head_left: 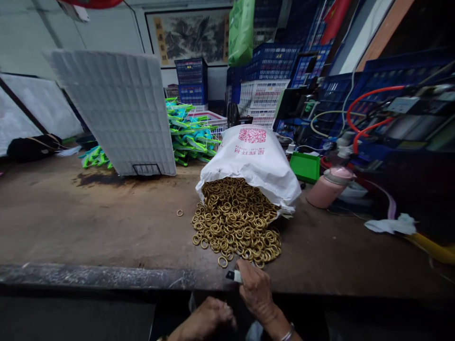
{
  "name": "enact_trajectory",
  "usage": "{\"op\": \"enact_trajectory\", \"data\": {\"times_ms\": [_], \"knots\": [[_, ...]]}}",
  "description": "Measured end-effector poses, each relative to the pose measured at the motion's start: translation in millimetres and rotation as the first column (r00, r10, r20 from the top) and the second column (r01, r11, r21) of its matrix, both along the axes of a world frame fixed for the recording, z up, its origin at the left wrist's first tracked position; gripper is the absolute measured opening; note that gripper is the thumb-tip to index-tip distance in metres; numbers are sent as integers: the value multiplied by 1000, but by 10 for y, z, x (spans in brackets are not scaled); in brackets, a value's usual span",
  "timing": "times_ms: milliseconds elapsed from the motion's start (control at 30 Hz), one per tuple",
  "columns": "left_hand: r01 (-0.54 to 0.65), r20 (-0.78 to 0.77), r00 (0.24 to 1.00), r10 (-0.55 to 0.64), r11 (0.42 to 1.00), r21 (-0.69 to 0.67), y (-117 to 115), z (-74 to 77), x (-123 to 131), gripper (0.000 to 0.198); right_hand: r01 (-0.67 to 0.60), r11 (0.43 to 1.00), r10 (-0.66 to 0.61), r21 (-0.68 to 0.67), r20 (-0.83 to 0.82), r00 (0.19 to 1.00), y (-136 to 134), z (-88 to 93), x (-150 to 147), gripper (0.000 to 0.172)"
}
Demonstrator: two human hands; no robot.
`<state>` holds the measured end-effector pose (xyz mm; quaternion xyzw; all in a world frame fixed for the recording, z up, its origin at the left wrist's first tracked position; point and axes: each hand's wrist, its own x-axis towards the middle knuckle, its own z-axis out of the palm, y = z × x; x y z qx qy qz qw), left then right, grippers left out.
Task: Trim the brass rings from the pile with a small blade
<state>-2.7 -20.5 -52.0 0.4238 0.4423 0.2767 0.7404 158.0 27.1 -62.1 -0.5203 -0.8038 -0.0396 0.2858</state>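
Note:
A white woven sack (253, 158) lies on its side on the brown workbench (88, 222), spilling a heap of several brass rings (236, 220) toward me. My right hand (256, 289) rests at the bench's near edge just below the heap, fingers curled around a small white and black object (234, 276). My left hand (208, 319) is lower, below the bench edge, fingers curled inward; what they hold is hidden. One loose ring (179, 213) lies apart to the left of the heap.
A white grid panel (117, 109) leans upright at the back left, green and blue plastic parts (188, 132) piled behind it. A pink bottle (329, 187), a green box (304, 166), hoses and blue crates (270, 61) crowd the right and back.

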Motion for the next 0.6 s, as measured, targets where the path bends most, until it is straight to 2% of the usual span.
{"op": "enact_trajectory", "data": {"times_ms": [67,133,167,200,233,267,300,333,433,500,600], "knots": [[59,29,998,-59,998,-1,18,212,-122,26,-21,1000,21,15,-7,1000,-1,-8,11,42],[-30,4,1000,30,999,17,132,428,-291,29,-40,999,40,30,-9,999,3,-26,26,45],[-137,-55,988,142,986,90,233,510,-388,32,-49,998,50,39,-9,999,6,-37,34,46],[-260,-120,951,286,945,196,361,562,-491,31,-55,997,56,49,-8,998,10,-50,43,47],[-361,-194,875,443,865,348,515,580,-598,30,-62,996,63,65,-6,998,14,-65,52,48],[-403,-254,769,586,754,520,687,564,-707,29,-68,994,68,82,-3,998,19,-83,61,50],[-396,-277,650,708,626,672,871,519,-812,27,-65,993,65,95,4,998,23,-104,72,52],[-383,-278,607,744,580,719,1061,452,-911,27,-68,991,67,113,10,998,27,-127,83,54],[-319,-311,543,780,534,783,1600,218,-1126,35,-86,988,83,126,27,996,33,-211,129,57],[-242,-340,537,772,527,815,1898,103,-1180,37,-104,989,100,105,43,994,32,-271,165,59],[-127,-379,560,736,529,839,2221,26,-1142,36,-123,989,118,87,62,991,26,-334,204,57]]}}
